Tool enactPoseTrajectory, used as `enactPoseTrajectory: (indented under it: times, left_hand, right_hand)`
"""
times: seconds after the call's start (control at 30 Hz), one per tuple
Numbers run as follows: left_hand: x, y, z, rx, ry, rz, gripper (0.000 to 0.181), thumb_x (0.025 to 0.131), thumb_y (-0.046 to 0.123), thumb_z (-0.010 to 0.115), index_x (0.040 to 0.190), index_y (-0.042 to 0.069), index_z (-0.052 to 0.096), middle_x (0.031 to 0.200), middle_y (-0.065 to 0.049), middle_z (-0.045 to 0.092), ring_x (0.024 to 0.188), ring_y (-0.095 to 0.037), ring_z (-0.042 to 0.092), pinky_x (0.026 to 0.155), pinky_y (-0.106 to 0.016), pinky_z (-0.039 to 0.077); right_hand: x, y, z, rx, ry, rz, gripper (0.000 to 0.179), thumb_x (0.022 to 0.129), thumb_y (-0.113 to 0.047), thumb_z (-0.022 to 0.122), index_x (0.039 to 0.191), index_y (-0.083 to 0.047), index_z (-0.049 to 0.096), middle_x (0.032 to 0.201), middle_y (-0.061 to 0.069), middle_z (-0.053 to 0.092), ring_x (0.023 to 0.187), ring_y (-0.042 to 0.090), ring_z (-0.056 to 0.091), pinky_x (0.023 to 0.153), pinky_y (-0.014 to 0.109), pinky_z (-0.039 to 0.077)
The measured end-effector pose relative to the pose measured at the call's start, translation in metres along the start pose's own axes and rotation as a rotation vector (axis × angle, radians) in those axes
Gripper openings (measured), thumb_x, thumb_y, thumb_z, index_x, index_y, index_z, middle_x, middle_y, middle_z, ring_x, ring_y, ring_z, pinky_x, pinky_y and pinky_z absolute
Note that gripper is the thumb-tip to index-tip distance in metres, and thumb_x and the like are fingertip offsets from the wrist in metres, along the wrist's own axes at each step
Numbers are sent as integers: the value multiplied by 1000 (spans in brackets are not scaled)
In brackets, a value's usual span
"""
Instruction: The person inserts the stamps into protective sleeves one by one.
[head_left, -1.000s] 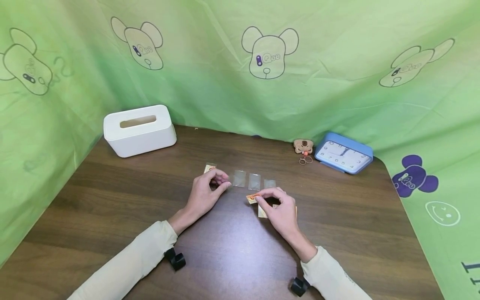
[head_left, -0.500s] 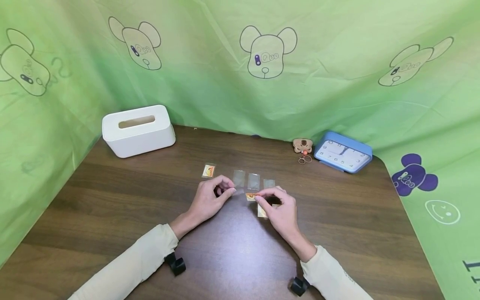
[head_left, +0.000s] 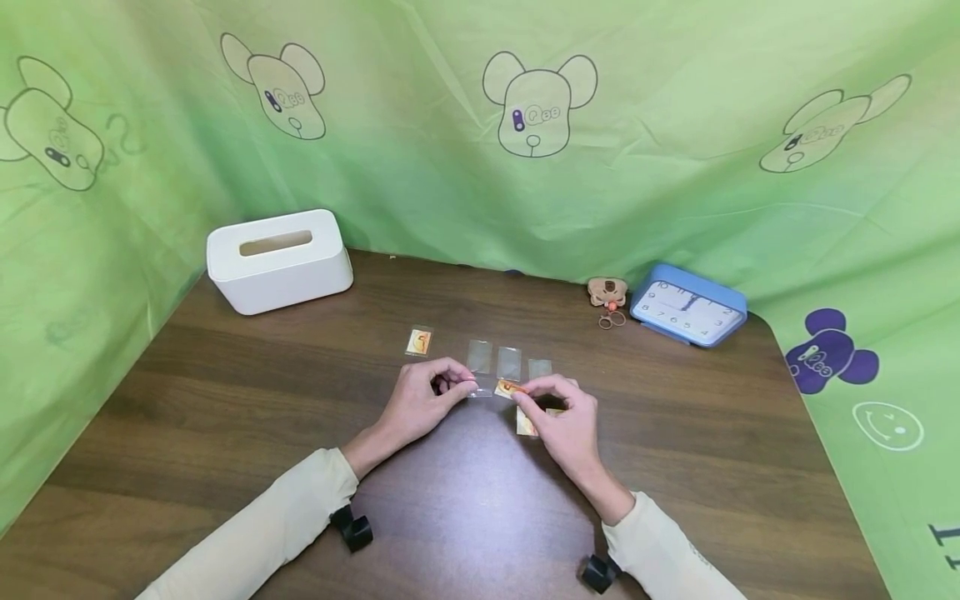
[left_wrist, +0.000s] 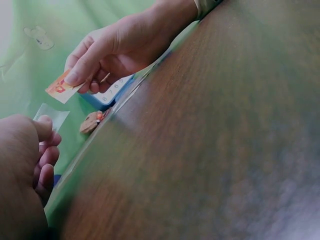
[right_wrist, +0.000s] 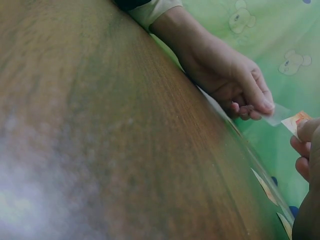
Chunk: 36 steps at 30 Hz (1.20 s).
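Between thumb and finger, my left hand (head_left: 420, 404) pinches a small clear plastic sleeve (left_wrist: 57, 116). My right hand (head_left: 566, 421) pinches a small orange-and-cream card (head_left: 507, 388) by its edge. Sleeve and card face each other with their near edges close together, as the right wrist view shows too, with the card (right_wrist: 295, 121) just beside the sleeve's end. Two flat sleeves (head_left: 480, 357) and a shorter-looking one (head_left: 540, 367) lie behind the hands. More cards (head_left: 526, 422) lie under my right hand, partly hidden. A card in a sleeve (head_left: 418, 342) lies beyond my left hand.
A white tissue box (head_left: 277, 271) stands at the back left of the wooden table (head_left: 225, 400). At the back right are a blue clock (head_left: 688, 308) and a brown bear-face trinket (head_left: 607, 292) with a ring. A green printed curtain (head_left: 420, 167) hangs behind.
My left hand has moved right and slightly nearer, uncovering the sleeved card; a clear sleeve now shows at its fingertips. My right hand stays about in place, its card slightly turned.
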<state>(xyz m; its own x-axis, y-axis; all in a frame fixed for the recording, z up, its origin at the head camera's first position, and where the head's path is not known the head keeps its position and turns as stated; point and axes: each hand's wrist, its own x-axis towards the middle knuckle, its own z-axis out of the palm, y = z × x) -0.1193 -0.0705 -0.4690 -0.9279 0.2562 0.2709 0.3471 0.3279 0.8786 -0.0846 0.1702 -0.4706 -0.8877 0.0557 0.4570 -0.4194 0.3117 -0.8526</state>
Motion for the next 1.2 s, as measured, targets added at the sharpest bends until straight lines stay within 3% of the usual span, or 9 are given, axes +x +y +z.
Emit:
enactPoseTrajectory:
  times: [0.23,0.67,1.0,1.2]
  left_hand:
    - [0,1,1,5,-31,-28,6,97,12,88,95,10,82,77,8,70,66,-5,56,62,-21,45]
    - [0,1,2,-13,-61,-40,5,96,13,87,95,10,83,78,8,73,65,-4,56,60,-19,43]
    - [-1,3,2,-7,-77,-46,5,97,14,87,95,11,84,79,8,74,66,-4,58,61,-19,45]
    - [-1,3,2,-8,-76,-43,6,97,15,87,95,11,83,79,8,73,66,-4,57,61,-19,44]
  right_hand:
    - [0,-1,0,-6,-1,-10,20,82,8,93,90,-7,83,83,9,79,86,5,68,77,25,53]
    - [1,1,-1,-52,18,-118,25,77,11,95,88,-8,83,82,7,79,87,13,64,79,31,50]
    - [1,5,2,-83,8,-111,28,71,15,95,85,-5,81,78,9,78,80,25,63,76,33,46]
    - [0,5,1,-87,-41,-59,26,76,7,97,86,-12,83,81,2,80,83,18,66,79,35,48]
